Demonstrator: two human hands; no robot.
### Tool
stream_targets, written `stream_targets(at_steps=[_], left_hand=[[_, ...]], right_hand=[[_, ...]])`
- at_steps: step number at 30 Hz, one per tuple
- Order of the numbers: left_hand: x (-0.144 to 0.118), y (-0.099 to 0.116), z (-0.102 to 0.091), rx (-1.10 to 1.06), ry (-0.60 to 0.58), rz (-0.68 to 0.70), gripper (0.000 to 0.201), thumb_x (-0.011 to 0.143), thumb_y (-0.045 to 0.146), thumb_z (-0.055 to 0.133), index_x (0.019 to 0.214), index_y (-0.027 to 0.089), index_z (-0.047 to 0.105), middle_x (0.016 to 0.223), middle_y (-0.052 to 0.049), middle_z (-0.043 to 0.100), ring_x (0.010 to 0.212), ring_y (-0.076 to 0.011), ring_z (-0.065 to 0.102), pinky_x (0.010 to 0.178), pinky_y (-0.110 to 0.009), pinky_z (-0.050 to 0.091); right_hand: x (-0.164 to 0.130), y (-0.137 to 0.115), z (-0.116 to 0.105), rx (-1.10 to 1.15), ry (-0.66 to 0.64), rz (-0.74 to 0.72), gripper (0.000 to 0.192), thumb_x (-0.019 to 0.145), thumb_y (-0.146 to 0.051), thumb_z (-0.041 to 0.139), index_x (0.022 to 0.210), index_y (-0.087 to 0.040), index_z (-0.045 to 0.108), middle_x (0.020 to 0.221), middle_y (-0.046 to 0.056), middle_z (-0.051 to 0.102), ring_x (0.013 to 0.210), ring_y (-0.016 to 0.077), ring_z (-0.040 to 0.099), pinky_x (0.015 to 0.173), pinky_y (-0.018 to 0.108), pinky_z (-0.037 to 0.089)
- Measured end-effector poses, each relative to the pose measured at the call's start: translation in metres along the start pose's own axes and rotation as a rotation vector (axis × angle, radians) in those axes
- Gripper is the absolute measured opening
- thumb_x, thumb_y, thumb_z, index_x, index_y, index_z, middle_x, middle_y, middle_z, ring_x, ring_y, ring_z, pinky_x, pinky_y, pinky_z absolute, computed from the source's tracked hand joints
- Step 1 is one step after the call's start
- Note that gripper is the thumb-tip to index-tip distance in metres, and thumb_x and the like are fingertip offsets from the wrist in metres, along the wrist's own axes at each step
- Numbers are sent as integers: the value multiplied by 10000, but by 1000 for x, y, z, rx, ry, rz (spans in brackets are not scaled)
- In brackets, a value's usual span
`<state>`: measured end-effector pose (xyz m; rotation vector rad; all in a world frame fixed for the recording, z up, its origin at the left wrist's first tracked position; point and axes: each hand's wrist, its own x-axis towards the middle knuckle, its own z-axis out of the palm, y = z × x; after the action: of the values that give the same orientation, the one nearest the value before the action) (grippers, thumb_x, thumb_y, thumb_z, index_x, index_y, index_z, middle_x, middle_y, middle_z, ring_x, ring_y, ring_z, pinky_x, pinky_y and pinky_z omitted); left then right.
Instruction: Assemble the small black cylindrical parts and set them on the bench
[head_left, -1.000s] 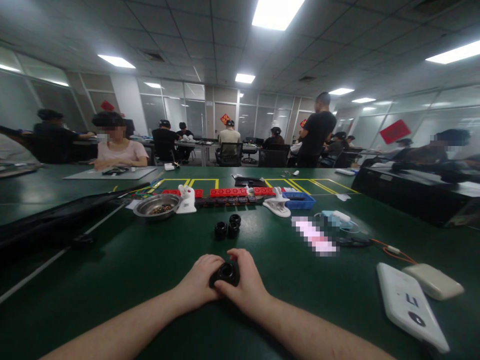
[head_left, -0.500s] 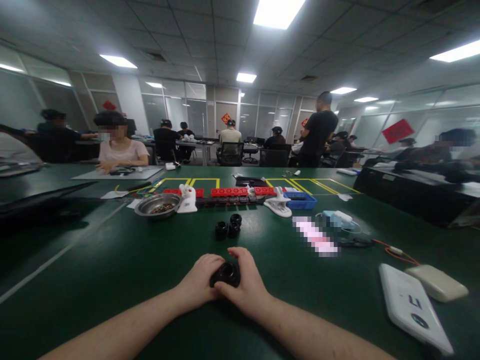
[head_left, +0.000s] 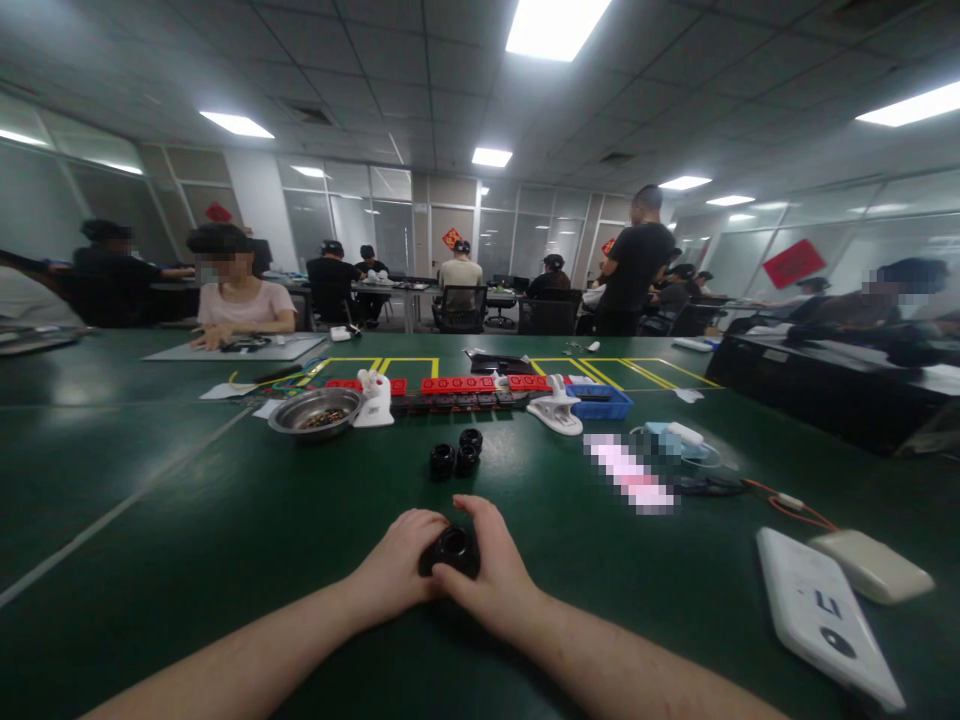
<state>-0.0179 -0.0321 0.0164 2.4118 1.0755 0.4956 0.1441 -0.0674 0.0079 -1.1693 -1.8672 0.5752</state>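
**Gone from the left: the long dark bar, with both hands unmoved on the black ring**

Cleared off the left of the green table (head_left: 225,540) since a second ago, that long dark shape; hands and ring in the same spot as before, close to the near edge and mid-table.

Far left and across the table: seated person in a pale top (head_left: 238,300), hands on a grey mat. Nearer: metal bowl (head_left: 315,411) of small parts, just beside a white clip stand (head_left: 374,398). Behind these, a row of red blocks (head_left: 457,384).

Centre: three spare black rings (head_left: 457,456) clustered together, well apart from the hands and farther out.

Left hand (head_left: 397,567) curled in, fingers pressed together against the left side of the black ring (head_left: 451,549). Right hand (head_left: 491,570) wrapped over the right side, forefinger arched across the top, thumb tucked under, pinching the ring against the left. Opening of the ring facing up and forward.

Best handled, judging by the grip: wrists kept planted on the table, one side held firm while the other turns, pressure kept even so nothing slips or binds.

Right: second white clip stand (head_left: 556,410), blue tray (head_left: 600,402), white cable bundle (head_left: 679,437), white handset (head_left: 825,615), beige box (head_left: 874,566).
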Motion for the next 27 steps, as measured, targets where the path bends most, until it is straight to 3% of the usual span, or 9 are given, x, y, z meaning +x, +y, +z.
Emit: stream_targets(at_steps=[4,7,11,15,21,27], left_hand=[[-1,-1,-1,-13,-7,5,326,650,288,638,963,223,576,1051,-40,553,1011,-249,475,904,-400,361],[-1,-2,-1,-33,-20,-4,397,656,288,629,1040,226,546,1078,-44,543,1033,-248,463,911,-398,355],[0,-7,4,-8,9,-3,453,637,272,630,1074,220,521,1097,-52,545,1046,-258,456,930,-411,332],[1,-10,6,18,12,19,381,620,285,649,983,206,564,1061,-53,557,1006,-254,478,908,-394,352],[0,-2,2,-8,25,24,343,640,303,647,963,209,574,1034,-41,569,992,-243,486,897,-375,364],[-1,2,-1,-20,5,0,421,657,298,630,1059,213,536,1064,-48,555,1015,-240,474,907,-387,360]], right_hand=[[3,0,4,-43,52,37,587,565,-216,678,1090,-192,417,1070,67,467,1014,226,447,888,385,365],[2,0,5,-45,34,29,481,588,-161,630,1034,-189,453,973,49,503,923,203,485,837,363,401],[-1,0,0,16,-54,-60,553,605,-75,526,1131,-197,403,1085,68,485,1014,199,462,905,372,360],[-1,0,-2,17,-43,-40,629,617,-143,588,1194,-199,345,1177,83,431,1099,226,405,943,401,320],[3,0,3,-56,30,19,502,586,-204,672,1035,-195,446,1010,53,494,955,211,472,843,369,393],[1,0,1,-18,-16,-34,463,616,-87,561,1052,-189,441,995,46,504,932,182,481,846,340,395]])
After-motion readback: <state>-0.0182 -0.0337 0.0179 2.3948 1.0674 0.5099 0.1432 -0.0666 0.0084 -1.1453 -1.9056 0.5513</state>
